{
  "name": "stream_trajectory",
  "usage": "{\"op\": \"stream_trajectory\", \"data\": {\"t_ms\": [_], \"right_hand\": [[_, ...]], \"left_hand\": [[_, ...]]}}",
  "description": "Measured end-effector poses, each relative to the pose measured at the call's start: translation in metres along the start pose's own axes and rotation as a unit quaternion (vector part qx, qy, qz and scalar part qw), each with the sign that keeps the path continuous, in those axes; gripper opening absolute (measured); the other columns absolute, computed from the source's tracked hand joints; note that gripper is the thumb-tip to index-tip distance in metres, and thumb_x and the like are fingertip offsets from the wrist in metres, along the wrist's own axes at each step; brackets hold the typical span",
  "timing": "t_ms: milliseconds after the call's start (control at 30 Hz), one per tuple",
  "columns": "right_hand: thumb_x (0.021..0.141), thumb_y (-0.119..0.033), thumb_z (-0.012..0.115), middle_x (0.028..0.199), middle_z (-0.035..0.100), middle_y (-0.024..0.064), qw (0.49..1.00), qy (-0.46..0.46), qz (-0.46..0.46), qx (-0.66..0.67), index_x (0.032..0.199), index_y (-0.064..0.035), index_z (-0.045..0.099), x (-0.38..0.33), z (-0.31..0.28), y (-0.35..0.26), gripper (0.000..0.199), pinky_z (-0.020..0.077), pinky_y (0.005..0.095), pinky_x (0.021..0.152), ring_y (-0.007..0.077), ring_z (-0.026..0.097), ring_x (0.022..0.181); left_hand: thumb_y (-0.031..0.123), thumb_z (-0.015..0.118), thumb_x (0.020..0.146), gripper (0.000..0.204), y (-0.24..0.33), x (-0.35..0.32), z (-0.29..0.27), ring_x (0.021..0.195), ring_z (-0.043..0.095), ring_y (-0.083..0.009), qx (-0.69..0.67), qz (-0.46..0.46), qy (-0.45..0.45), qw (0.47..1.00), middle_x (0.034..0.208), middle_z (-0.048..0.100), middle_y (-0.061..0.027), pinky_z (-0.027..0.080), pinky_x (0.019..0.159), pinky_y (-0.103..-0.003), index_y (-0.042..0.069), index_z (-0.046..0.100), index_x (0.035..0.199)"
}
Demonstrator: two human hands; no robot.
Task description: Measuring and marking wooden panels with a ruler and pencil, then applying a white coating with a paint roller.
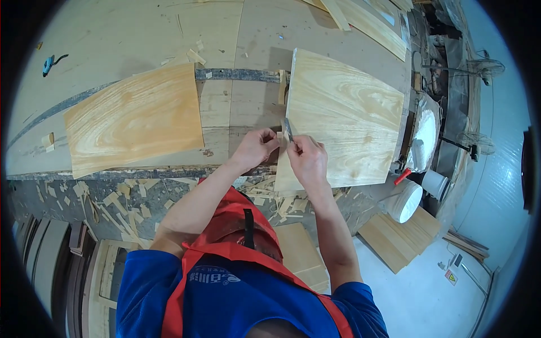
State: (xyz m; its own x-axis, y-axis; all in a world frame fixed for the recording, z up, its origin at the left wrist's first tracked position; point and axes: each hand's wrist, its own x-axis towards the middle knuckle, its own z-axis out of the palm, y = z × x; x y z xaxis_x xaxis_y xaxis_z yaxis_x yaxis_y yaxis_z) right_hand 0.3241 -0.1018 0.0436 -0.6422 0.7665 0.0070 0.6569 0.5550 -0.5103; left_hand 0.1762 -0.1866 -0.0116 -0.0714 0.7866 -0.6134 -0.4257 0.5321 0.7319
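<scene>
Fingers of the right hand point(309, 163), head view: grip a slim dark tool point(288, 129), closed around its near end. Points away from the body, at the left edge of the right board point(344, 118). Fingers of the left hand point(256, 147): curled inward, thumb and forefinger close together beside a pale sliver point(279, 136); cannot tell whether pinched on it or only next to it. Both hands: near each other, apart, at the same board edge.

Right board: lies flat on the worktop point(141, 39), light yellow with swirling grain; projects past the front edge at its lower end. Left board point(135, 118): lies well apart from the right one, more orange in tone, similar grain. Between the two boards: dark band point(242, 74) running crosswise, with a short pale strip point(282, 87) at its right end, just beside the right board.

Far left of the worktop: blue-and-black hand tool point(49, 65). Top right: further pale boards point(372, 28), partly overlapping. Below the front edge: scattered wood offcuts point(129, 208). Lower left: long panels point(51, 265), standing side by side.

Right side: white bucket point(407, 203) with a red handle point(402, 176) near its rim; second bucket point(435, 183) just beside. Beyond: two fans point(487, 67). Lower right: stacked boards point(400, 236) on a pale floor point(411, 298). Worn: blue shirt point(248, 298), red apron point(239, 225).
</scene>
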Motion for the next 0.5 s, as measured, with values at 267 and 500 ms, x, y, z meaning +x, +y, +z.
{"op": "stream_trajectory", "data": {"t_ms": [267, 500], "right_hand": [[0.081, -0.004, 0.071, 0.076, 0.067, 0.0101, 1.000, -0.004, 0.001, -0.002, 0.089, -0.0057, 0.064, -0.011, -0.001, -0.001, 0.011, 0.0500, 0.0439, 0.074, 0.0308, 0.067, 0.070], [0.080, -0.006, 0.072, 0.077, 0.067, 0.0102, 1.000, -0.016, 0.011, -0.011, 0.089, -0.0059, 0.065, -0.031, 0.002, 0.001, 0.011, 0.0494, 0.0454, 0.075, 0.0317, 0.067, 0.071]], "left_hand": [[0.018, 0.069, 0.095, 0.019, 0.000, -0.007, 0.004, 0.050, 0.050, -0.0082, 0.055, -0.017, -0.005, 0.998, 0.064, 0.057, -0.0006, 0.037, 0.044, -0.028, 0.001, 0.063, 0.090], [0.017, 0.067, 0.096, 0.020, -0.010, -0.010, 0.011, 0.049, 0.052, -0.0095, 0.041, -0.013, -0.018, 0.999, 0.064, 0.058, -0.0030, 0.039, 0.044, -0.028, 0.000, 0.061, 0.088]]}}
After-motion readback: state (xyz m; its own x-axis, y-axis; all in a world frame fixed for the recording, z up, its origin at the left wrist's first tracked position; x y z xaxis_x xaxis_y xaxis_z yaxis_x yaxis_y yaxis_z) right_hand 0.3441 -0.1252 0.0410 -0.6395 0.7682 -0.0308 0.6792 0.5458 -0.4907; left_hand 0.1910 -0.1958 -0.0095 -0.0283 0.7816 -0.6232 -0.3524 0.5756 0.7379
